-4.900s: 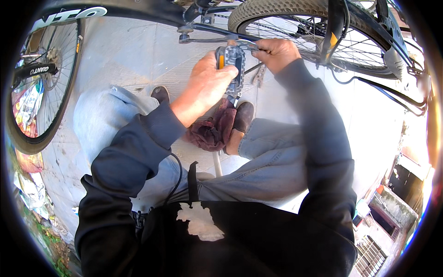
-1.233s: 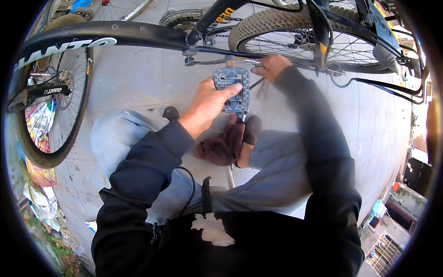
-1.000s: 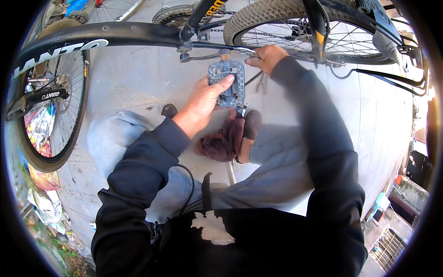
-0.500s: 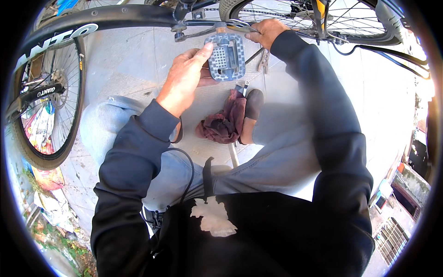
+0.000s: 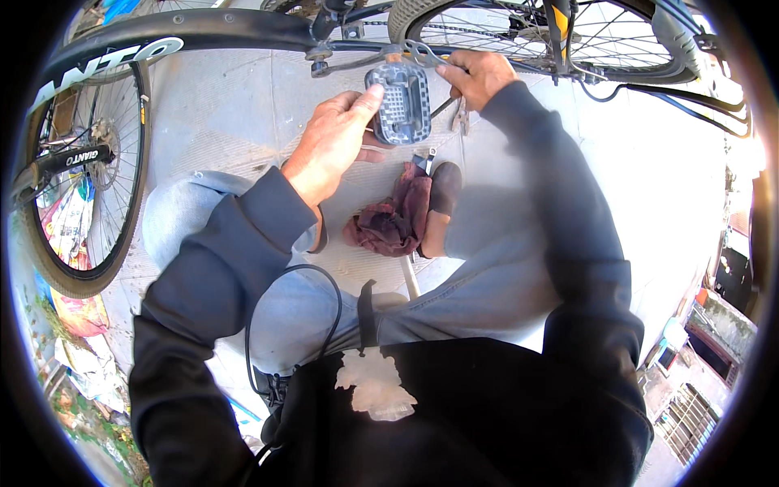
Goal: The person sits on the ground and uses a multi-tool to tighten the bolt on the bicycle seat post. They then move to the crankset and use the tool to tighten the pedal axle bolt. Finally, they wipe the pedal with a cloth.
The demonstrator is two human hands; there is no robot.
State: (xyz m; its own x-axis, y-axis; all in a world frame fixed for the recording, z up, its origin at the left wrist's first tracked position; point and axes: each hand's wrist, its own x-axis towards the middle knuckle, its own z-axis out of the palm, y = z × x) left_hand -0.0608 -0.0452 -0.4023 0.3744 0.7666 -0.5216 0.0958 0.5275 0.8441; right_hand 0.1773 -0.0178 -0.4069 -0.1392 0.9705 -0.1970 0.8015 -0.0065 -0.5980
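Note:
A grey plastic bicycle pedal [image 5: 419, 104] hangs at the end of the crank arm [image 5: 354, 62], beneath the bike's black frame. My left hand [image 5: 331, 140] grips its left edge, thumb on the face and fingers behind. My right hand [image 5: 485, 79] is closed round a metal wrench [image 5: 425, 53]. The wrench's jaw end lies beside the pedal's axle; whether it is seated on the flats I cannot tell. Below my right hand, another metal tool [image 5: 462, 120] rests on the paving, partly hidden by the fingers.
The rear wheel [image 5: 402, 20] stands at the top, the front wheel [image 5: 138, 178] at left. A maroon cloth [image 5: 391, 223] lies by my shoe [image 5: 445, 188], with a light-coloured handle [image 5: 411, 277] below it. A black cord [image 5: 339, 304] loops over my left leg.
My right hand and the wrench have shifted slightly down and right, so the jaw shows more clearly. The pedal has tilted a little in my left hand.

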